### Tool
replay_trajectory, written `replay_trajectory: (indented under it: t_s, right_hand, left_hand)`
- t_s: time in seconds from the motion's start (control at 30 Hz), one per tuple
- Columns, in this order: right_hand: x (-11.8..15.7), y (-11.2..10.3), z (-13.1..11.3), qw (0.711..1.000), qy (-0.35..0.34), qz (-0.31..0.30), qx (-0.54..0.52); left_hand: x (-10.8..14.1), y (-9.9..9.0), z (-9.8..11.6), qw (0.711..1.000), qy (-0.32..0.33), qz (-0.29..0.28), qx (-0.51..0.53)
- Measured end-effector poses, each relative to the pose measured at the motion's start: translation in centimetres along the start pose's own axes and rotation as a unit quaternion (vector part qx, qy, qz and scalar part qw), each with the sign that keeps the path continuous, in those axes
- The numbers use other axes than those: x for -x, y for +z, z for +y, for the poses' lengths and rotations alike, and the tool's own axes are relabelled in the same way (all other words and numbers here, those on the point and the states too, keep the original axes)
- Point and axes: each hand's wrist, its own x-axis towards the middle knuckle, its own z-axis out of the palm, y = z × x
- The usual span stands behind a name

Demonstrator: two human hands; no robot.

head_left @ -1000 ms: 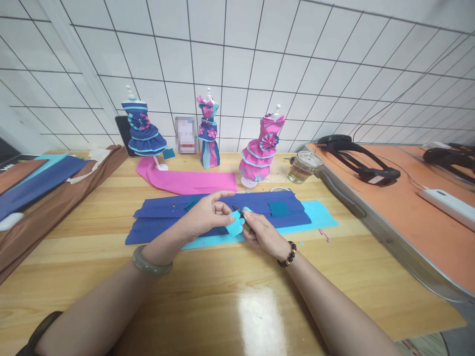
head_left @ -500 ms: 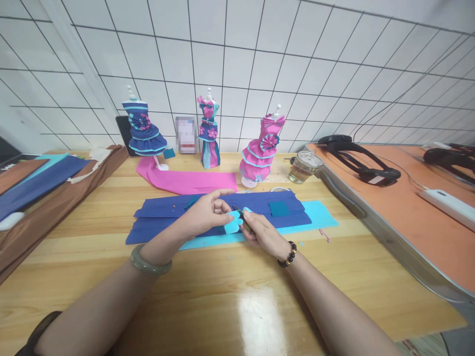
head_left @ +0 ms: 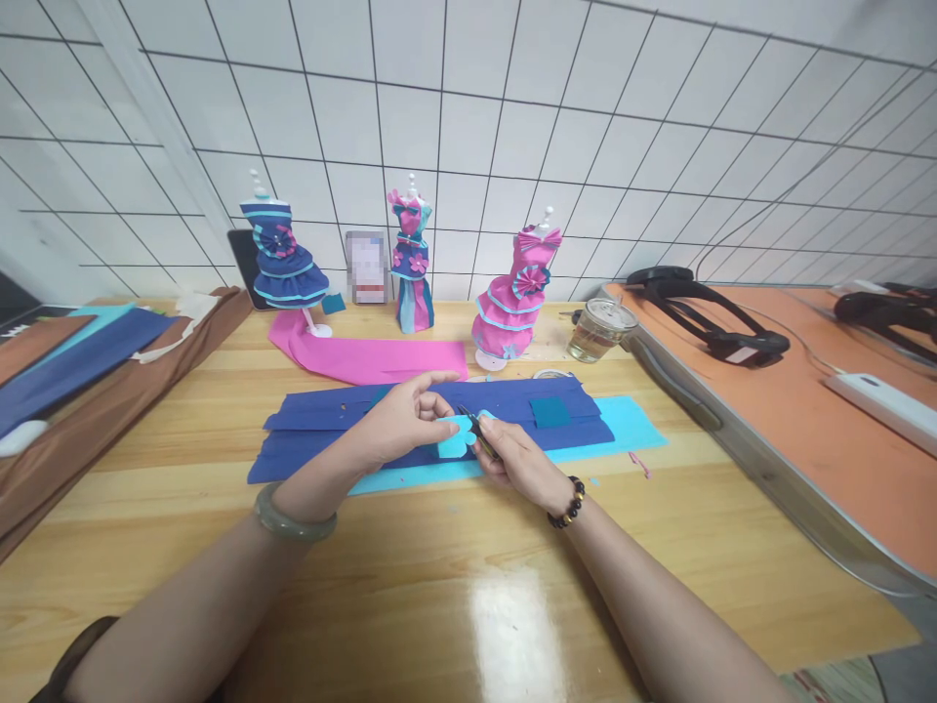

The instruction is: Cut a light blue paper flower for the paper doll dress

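Between thumb and fingers, my left hand (head_left: 402, 420) pinches a small light-blue piece (head_left: 454, 444) with a scalloped right edge. My right hand (head_left: 516, 459) is closed on small dark scissors (head_left: 484, 442), whose tips lie beside the piece's upper right edge. Both hands are above dark-blue fabric (head_left: 314, 434), which overlaps a light-blue sheet (head_left: 635, 422). A teal square (head_left: 549, 412) rests on the dark-blue fabric, to the right of my right hand. Behind my hands lies a pink strip (head_left: 373, 359).
Three small dress forms, in blue (head_left: 282, 259), mixed colours (head_left: 414, 259) and pink (head_left: 516, 293), stand at the back. A phone (head_left: 367, 266) leans on the wall. A lidded cup (head_left: 600, 332) is at right, near a black headset (head_left: 721, 327). Brown cloth (head_left: 146, 391) lies left.
The light-blue piece has turned slightly in my left hand and shifted a little to the left. Both hands stay almost in place.
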Motion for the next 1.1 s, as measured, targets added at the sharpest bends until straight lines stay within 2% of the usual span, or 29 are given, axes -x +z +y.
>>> replay_trajectory:
  t_s: [1.1]
  right_hand:
    - [-0.13, -0.12, -0.05, 0.999, -0.033, -0.02, 0.035]
  left_hand:
    - [0.14, -0.51, 0.46, 0.999, 0.0, 0.033, 0.005]
